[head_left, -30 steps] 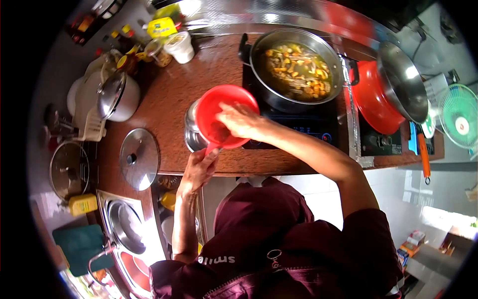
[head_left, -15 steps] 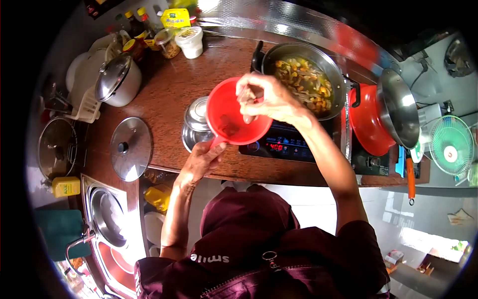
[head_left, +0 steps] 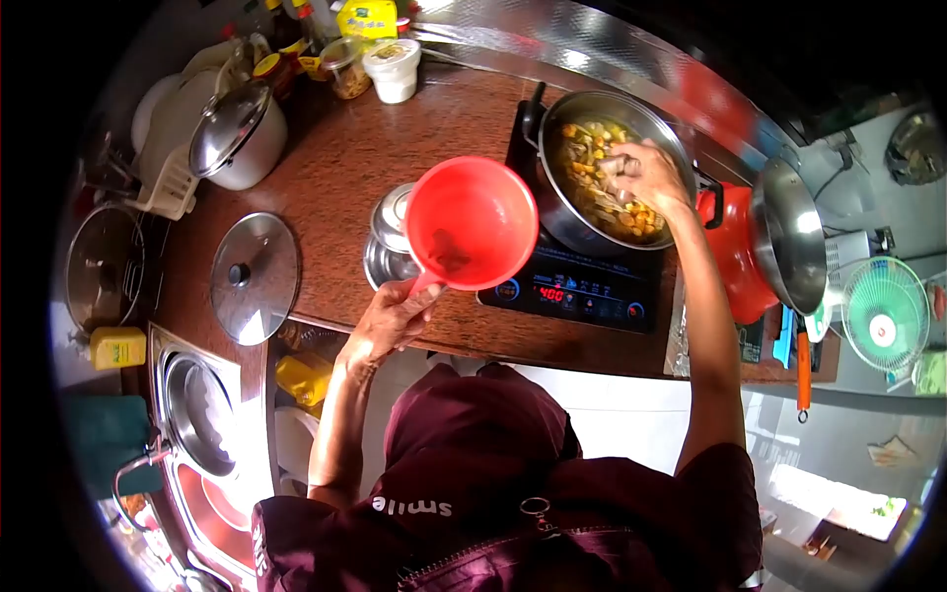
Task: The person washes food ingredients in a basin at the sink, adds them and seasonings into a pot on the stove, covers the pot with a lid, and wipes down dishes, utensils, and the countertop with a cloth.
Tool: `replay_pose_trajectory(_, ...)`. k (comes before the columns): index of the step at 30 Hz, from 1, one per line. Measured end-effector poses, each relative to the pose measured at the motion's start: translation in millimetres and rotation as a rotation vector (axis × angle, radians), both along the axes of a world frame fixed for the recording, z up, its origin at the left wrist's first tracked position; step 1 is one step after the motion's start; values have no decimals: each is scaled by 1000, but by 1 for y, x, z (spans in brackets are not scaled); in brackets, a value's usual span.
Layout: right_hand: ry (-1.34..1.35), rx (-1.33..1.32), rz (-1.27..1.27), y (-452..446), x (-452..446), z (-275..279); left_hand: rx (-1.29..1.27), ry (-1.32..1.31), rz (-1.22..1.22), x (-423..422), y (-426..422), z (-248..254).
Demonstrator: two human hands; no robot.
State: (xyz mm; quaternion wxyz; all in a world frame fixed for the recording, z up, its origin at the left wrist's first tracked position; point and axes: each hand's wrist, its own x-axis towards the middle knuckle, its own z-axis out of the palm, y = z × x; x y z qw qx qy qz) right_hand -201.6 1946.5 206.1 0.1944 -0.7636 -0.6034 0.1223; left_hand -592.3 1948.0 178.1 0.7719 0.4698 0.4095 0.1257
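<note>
My left hand (head_left: 395, 321) grips the handle of a red plastic dipper (head_left: 493, 207), holding it tilted above the counter. A few dark, wet-looking pieces (head_left: 449, 257) lie in the dipper near its handle. My right hand (head_left: 646, 178) is over the open pot (head_left: 621, 106), palm down, with its fingers bunched around greyish-brown bits too blurred to name. Inside the pot is a yellowish broth with pale strips and orange chunks (head_left: 592, 183). The pot stands on a black induction cooker (head_left: 592, 296) whose red display reads 400.
Stacked metal bowls (head_left: 385, 259) stand partly behind the dipper. To the left are a glass lid (head_left: 254, 276), a lidded pot (head_left: 242, 138) and the sink (head_left: 202, 414). A wok (head_left: 789, 232), a red basin (head_left: 725, 257) and a green fan (head_left: 885, 311) are at right. Jars and bottles line the back.
My right hand has moved from above the dipper to the right, over the pot. The dipper has stayed nearly in place, and its inside is now more exposed.
</note>
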Motion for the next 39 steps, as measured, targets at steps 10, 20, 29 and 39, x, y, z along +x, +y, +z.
replay_pose_trajectory(10,200,46,380,-5,-149,34,15,23,-43,-3,3,-3)
replay_pose_trajectory(20,224,-147,628,1,-195,-64,97,128,-91,-2,-1,4)
replay_pose_trajectory(29,513,192,433,-7,-150,35,34,16,-92,5,9,9)
replay_pose_trajectory(39,201,148,-93,-6,-11,-11,2,-3,-5,-7,6,5)
